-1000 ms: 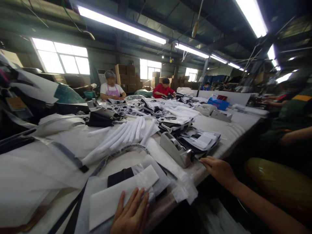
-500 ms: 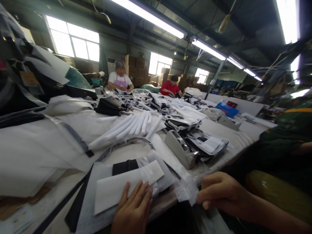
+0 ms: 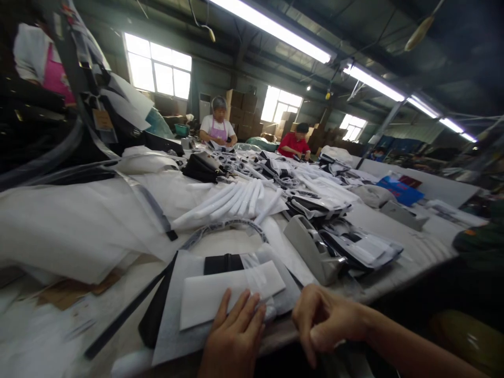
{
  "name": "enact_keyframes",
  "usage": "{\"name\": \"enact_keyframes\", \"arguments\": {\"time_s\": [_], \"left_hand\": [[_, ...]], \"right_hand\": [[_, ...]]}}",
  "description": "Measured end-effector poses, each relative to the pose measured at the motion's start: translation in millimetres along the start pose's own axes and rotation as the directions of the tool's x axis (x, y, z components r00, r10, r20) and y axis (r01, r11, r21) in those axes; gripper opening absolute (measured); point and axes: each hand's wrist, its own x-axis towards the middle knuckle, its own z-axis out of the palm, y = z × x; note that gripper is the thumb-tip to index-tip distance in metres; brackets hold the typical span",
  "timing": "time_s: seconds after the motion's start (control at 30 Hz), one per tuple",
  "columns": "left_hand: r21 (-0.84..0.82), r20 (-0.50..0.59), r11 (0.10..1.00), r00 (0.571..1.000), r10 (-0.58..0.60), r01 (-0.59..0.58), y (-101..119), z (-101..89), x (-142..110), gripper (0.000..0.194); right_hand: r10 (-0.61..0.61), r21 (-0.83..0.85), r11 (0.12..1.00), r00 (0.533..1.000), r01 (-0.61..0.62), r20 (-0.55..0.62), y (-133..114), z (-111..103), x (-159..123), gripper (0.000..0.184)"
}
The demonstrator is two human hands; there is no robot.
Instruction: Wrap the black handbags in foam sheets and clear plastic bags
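Observation:
A black handbag (image 3: 151, 325) lies flat at the near edge of the table, with its wrapped handle (image 3: 220, 224) arched behind it. Translucent wrapping sheet (image 3: 167, 336) covers its front, and a white foam pad (image 3: 197, 299) rests on top. Clear film (image 3: 254, 268) crosses the pad and the bag's black flap (image 3: 222, 264). My left hand (image 3: 236, 328) presses on the pad with its fingers stretched out. At the bag's right edge my right hand (image 3: 331, 320) is closed, its fingers curled downward. What those fingers hold, if anything, is hidden.
Just right of the bag stands a grey bag (image 3: 307, 247), beside another wrapped black bag (image 3: 362, 247). White foam tubes (image 3: 232, 199) lie behind. Large white sheets (image 3: 79, 220) spread to the left. Co-workers (image 3: 218, 126) sit across the table.
My right hand has moved in to the bag's right edge and turned downward; the clear strip it held out to the side no longer shows. My left hand stays on the pad. The view has swung left.

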Motion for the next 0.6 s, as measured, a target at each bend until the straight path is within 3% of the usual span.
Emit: {"name": "enact_keyframes", "arguments": {"time_s": [0.13,0.27,0.4,0.6], "left_hand": [[0.055,0.089,0.995,0.993,0.076,-0.081,-3.5,-8.2,2.9,0.035],[0.111,0.186,0.980,0.972,0.144,-0.167,-10.0,-16.5,5.3,0.035],[0.121,0.197,0.978,0.970,0.146,-0.171,-8.7,-17.4,6.0,0.035],[0.131,0.160,0.986,0.984,0.078,-0.100,-4.0,-15.4,8.9,0.040]], "right_hand": [[0.192,-0.511,0.850,0.979,-0.129,0.071,-9.1,-24.1,16.9,0.041],[0.186,-0.788,0.614,0.979,-0.051,0.082,-21.5,-32.2,40.9,0.036],[0.221,-0.920,0.386,0.963,0.059,0.155,-35.2,-34.7,64.3,0.028],[0.281,-0.965,0.176,0.929,0.196,0.240,-37.5,-37.2,87.5,0.028]]}}
